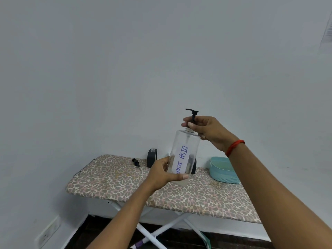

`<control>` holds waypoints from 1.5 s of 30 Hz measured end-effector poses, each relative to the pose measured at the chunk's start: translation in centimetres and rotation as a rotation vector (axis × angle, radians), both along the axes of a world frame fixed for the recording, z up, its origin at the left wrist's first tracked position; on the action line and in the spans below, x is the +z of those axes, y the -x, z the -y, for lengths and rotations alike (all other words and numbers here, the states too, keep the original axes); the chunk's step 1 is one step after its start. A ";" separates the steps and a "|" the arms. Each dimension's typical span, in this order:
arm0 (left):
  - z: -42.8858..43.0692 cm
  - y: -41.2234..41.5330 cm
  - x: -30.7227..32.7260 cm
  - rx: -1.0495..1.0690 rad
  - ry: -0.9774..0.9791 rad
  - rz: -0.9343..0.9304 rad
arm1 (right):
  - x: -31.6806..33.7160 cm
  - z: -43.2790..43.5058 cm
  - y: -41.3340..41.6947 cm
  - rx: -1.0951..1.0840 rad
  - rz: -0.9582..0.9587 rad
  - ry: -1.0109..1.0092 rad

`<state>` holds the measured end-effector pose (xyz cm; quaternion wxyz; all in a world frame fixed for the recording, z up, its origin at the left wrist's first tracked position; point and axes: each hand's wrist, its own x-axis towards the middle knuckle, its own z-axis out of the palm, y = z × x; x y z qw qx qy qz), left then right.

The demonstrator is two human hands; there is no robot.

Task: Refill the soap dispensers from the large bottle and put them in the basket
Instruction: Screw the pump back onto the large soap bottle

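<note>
Bare forearms, no sleeves; red thread band [235,147] on right wrist.

Home room, plain white wall [125,69], leopard-print ironing board [179,193] as table, wall socket [48,232]

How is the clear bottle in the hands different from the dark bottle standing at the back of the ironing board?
The clear bottle is see-through, with a "DISH SOAP" label; the dark bottle is opaque.
The clear bottle is held in the air by the left hand; the dark bottle stands on the ironing board.
The clear bottle has its pump in, under the right hand; the dark bottle has none.
</note>
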<state>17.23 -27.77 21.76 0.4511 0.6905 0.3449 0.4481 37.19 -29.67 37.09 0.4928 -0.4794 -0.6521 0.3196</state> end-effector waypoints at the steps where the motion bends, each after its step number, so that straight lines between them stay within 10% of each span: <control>1: 0.0 -0.2 0.0 0.028 -0.011 0.005 | 0.0 -0.1 0.5 -0.047 -0.018 -0.020; 10: 0.9 -2.2 -0.7 0.352 -0.080 -0.042 | -2.4 -1.5 4.1 -0.301 -0.255 -0.155; 21: -4.4 0.4 -4.6 0.648 0.000 -0.201 | -6.9 -5.7 4.7 -0.264 0.089 -0.231; 33: -20.8 8.6 -13.8 0.863 0.196 -0.255 | -33.3 -18.0 3.6 -0.309 0.307 0.359; 45: -32.4 11.3 -18.5 0.965 0.138 -0.225 | -38.9 -19.4 3.5 -0.387 0.455 0.099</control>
